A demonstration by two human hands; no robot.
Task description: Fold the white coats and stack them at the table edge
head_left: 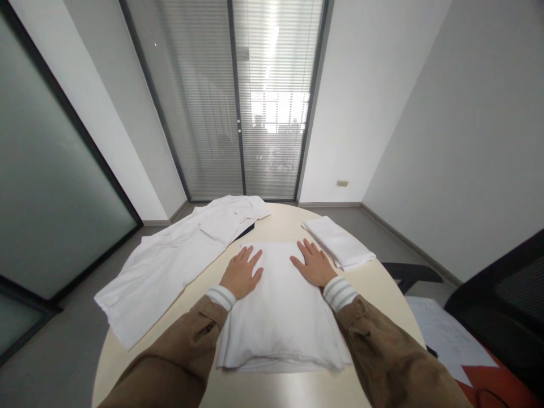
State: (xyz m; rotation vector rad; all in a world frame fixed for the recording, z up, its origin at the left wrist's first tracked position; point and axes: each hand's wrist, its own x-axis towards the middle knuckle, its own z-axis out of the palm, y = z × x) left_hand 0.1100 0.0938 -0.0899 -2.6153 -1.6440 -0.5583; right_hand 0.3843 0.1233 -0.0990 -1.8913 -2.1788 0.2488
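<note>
A folded white garment (280, 317) lies in front of me on the round cream table (382, 289). My left hand (240, 275) rests flat on its far left part, fingers stretched out. On its far right part my right hand (313, 263) lies flat too, fingers spread. Both arms wear brown sleeves with striped white cuffs. Neither hand grips anything.
A spread-out white garment (170, 266) drapes over the table's left edge. A smaller folded white stack (340, 242) sits at the far right. A black chair (501, 311) and papers (446, 334) stand to the right. Glass doors with blinds (238, 102) are straight ahead.
</note>
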